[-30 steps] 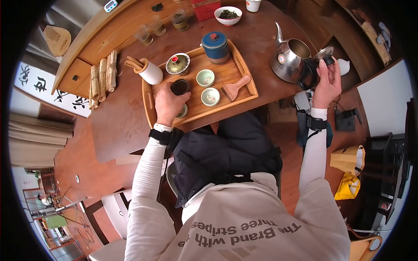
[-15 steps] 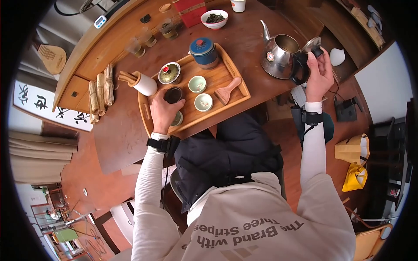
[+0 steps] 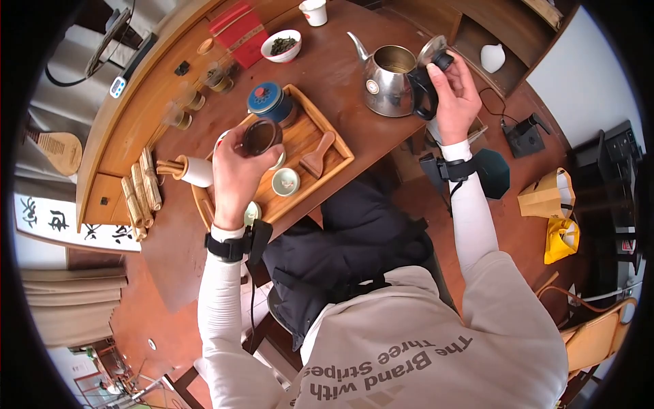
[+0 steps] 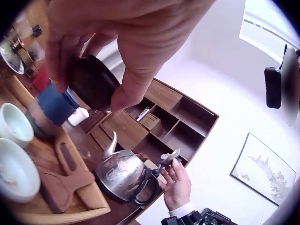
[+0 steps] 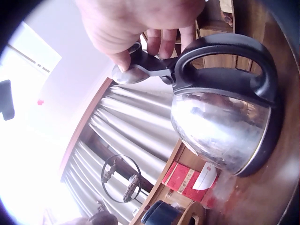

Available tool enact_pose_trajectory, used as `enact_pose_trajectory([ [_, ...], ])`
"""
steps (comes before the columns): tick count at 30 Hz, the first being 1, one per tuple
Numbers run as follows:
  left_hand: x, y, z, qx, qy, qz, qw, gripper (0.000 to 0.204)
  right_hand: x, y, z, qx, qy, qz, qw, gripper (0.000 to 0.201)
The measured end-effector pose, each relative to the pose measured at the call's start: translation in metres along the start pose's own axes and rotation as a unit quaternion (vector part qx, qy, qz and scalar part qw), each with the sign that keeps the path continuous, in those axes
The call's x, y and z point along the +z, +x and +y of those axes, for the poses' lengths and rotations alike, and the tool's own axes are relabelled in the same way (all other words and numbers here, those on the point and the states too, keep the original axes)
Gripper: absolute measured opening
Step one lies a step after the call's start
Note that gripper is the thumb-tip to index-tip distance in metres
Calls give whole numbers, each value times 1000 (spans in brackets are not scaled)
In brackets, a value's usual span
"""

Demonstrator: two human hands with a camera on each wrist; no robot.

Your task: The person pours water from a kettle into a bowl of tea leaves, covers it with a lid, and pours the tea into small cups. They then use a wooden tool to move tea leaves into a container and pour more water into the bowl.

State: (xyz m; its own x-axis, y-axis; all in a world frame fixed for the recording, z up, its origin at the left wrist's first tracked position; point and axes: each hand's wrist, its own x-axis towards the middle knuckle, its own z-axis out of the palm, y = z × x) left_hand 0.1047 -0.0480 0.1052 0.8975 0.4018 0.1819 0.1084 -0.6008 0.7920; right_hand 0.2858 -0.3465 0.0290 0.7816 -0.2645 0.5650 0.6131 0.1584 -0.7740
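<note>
**Cup left, kettle right: gap between them is what counts**

Left hand [image 3: 237,170] has a dark teacup [image 3: 261,139], thumb one side, fingers the other, spread only as wide as the cup. Cup is held clear above the wooden tray [image 3: 301,140]; its inside faces the head cam, contents not readable.

Steel kettle [image 3: 390,92] stands upright on the surface [image 3: 334,88], to the right of the cup and a bit farther forward, well apart from it. Mouth uncovered, lid [image 3: 432,52] tilted up at the handle side. Right hand [image 3: 456,102] pinches the lid's black knob, thumb and fingers closed in on it, palm just beside the black handle [image 3: 426,99].

Kettle's long axis: spout [image 3: 356,46] forward-left, handle to the right, near side. Right hand is far nearer the kettle; left comes at the mouth from the spoutward side. My read: any cup-to-kettle move crosses the flat brush [image 3: 319,155] and tray edge.
</note>
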Motion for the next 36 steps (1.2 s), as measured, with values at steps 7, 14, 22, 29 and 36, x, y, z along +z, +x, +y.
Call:
enact_pose_trajectory([
  [7, 55, 59, 48, 77, -25, -63, 995, 54, 0, -1, -4, 26, -13, -2, 1000, 40],
  [14, 113, 108, 84, 140, 30, -95, 985, 67, 1, -1, -4, 27, -16, 2, 1000, 38],
  [22, 162, 134, 101, 275, 223, -62, 933, 60, 2, -1, -8, 23, -4, -2, 1000, 41],
  [29, 171, 137, 106, 535, 304, -53, 786, 55, 2, -2, -9, 21, -2, -8, 1000, 39],
  [36, 174, 138, 102, 610, 334, -22, 718, 36, 1, -1, -4, 15, -35, -1, 999, 39],
])
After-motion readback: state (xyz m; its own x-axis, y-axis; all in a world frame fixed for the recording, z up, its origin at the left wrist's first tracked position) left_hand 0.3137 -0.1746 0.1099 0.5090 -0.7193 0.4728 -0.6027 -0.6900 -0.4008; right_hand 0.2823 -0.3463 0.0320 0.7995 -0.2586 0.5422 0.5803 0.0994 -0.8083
